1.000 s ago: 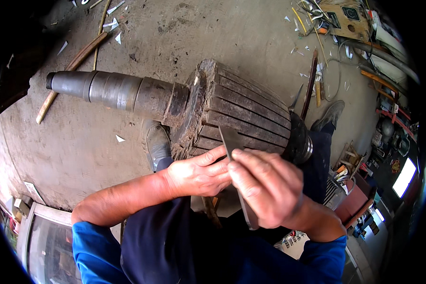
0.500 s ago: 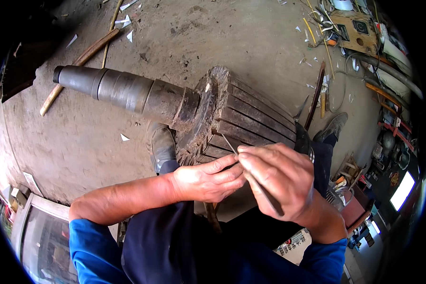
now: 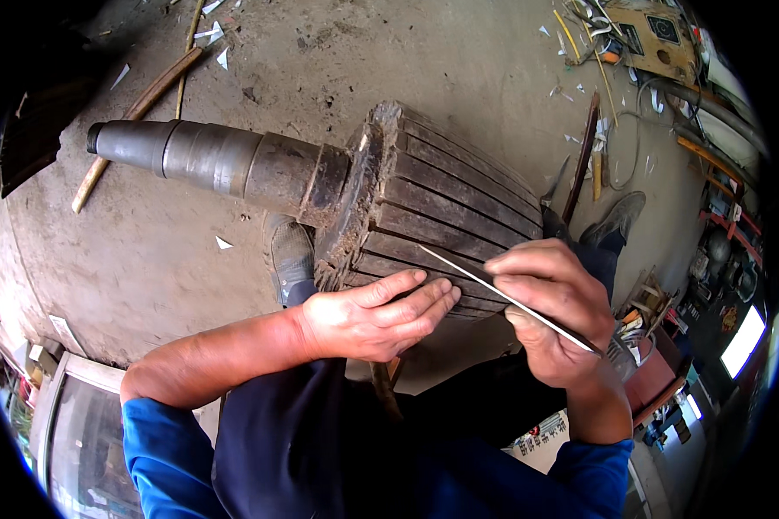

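A heavy rotor with a slotted core (image 3: 459,203) and a stepped steel shaft (image 3: 216,160) lies in front of me, its shaft pointing left. Long dark slots run along the core, and its shaft-side end is rough and ragged. My left hand (image 3: 372,316) lies on the core's near side, fingers stretched out and holding nothing. Between the thumb and fingers of my right hand (image 3: 563,307) is a thin flat metal blade (image 3: 493,290), held slantwise. Its pointed tip sits over the slotted surface; whether it touches cannot be made out.
Wooden sticks (image 3: 138,121) lie on the dirt floor at far left. A dark bar (image 3: 585,156) lies right of the rotor. At far right are a wooden box (image 3: 653,43) and cables. My shoes (image 3: 287,258) flank the rotor. A glass-fronted cabinet (image 3: 86,432) stands at lower left.
My right hand has drawn the blade right and turned it, so its pale edge shows. My left hand has moved from beside the right fingers to lie flatter on the core. The view has shifted slightly.
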`<state>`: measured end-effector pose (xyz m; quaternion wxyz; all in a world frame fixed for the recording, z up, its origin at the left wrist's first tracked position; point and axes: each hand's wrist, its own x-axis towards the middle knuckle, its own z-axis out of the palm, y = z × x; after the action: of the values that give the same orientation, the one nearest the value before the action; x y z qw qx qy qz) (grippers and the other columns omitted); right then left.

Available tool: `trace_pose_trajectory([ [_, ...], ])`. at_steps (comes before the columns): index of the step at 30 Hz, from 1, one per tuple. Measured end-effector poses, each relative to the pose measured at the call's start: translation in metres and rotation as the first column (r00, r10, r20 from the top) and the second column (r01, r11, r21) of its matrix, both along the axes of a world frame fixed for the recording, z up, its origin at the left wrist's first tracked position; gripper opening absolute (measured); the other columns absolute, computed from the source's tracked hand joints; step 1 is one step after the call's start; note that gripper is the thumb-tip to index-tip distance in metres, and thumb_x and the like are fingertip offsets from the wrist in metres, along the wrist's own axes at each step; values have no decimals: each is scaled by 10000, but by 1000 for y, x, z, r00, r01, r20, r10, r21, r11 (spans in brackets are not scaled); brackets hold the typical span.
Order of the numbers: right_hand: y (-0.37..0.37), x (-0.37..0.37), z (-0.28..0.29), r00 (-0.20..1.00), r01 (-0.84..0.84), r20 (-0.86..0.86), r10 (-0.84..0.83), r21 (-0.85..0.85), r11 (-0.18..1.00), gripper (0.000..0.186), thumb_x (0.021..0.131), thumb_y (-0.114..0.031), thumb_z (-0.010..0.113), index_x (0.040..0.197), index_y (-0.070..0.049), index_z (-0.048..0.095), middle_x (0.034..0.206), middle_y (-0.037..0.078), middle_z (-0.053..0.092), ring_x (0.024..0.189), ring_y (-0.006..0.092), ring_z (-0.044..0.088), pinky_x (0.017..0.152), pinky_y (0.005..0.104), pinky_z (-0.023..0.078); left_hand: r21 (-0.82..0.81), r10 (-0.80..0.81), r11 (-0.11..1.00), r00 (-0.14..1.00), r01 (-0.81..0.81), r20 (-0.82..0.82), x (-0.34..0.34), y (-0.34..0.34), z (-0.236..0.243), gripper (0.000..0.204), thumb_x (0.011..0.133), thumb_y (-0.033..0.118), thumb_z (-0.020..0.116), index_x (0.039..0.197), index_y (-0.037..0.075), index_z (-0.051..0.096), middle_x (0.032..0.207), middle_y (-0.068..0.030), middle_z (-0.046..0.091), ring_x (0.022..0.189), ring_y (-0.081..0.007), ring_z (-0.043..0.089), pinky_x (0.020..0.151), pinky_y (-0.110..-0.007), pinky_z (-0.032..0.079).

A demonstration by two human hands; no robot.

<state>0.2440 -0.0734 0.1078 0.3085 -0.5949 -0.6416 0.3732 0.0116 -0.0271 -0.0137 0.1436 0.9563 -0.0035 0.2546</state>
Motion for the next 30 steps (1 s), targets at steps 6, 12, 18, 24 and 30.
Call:
trace_pose_trajectory([
  [6, -52, 33, 11, 992, 128, 29, -126, -106, 986, 266, 793, 51, 775, 1051, 25, 711, 1001, 177, 703, 805, 278, 709, 681, 342, 569, 34, -12, 999, 1000, 13, -15, -4, 2, 1, 405, 943, 230, 567, 1294, 87, 709, 1307, 21, 635, 1257, -136, 612, 1146, -369, 451],
  [12, -72, 55, 10, 993, 96, 84, -86, -124, 988, 279, 758, 98, 766, 1018, 36, 690, 986, 186, 713, 763, 284, 730, 658, 342, 593, 51, -1, 999, 1000, 2, -4, -5, 1, 2, 369, 943, 206, 560, 1256, 126, 740, 1279, 43, 646, 1222, -114, 627, 1151, -389, 431],
  [18, -100, 76, 8, 797, -20, 590, 129, -187, 982, 220, 811, 20, 733, 1014, 46, 653, 862, 161, 651, 678, 290, 656, 575, 377, 531, 27, -16, 999, 999, 17, -51, -11, -3, 0, 346, 928, 248, 631, 1237, 153, 755, 1260, 42, 645, 1208, -108, 623, 1158, -404, 416],
  [24, -108, 86, 2, 659, -177, 705, 262, -193, 965, 174, 822, -75, 700, 953, 29, 652, 696, 90, 514, 576, 243, 541, 489, 381, 411, -4, -54, 999, 998, 54, -21, -1, 3, 6, 327, 918, 195, 607, 1187, 131, 780, 1261, 33, 657, 1193, -115, 611, 1127, -401, 433],
  [30, -20, 14, -19, 737, -282, 606, 300, -129, 951, 132, 812, -92, 688, 901, -3, 650, 648, 44, 457, 536, 202, 502, 462, 336, 382, -26, -19, 999, 1000, 20, 9, -10, -3, -4, 448, 895, 230, 556, 1274, 45, 708, 1256, -23, 649, 1241, -154, 610, 1132, -367, 460],
])
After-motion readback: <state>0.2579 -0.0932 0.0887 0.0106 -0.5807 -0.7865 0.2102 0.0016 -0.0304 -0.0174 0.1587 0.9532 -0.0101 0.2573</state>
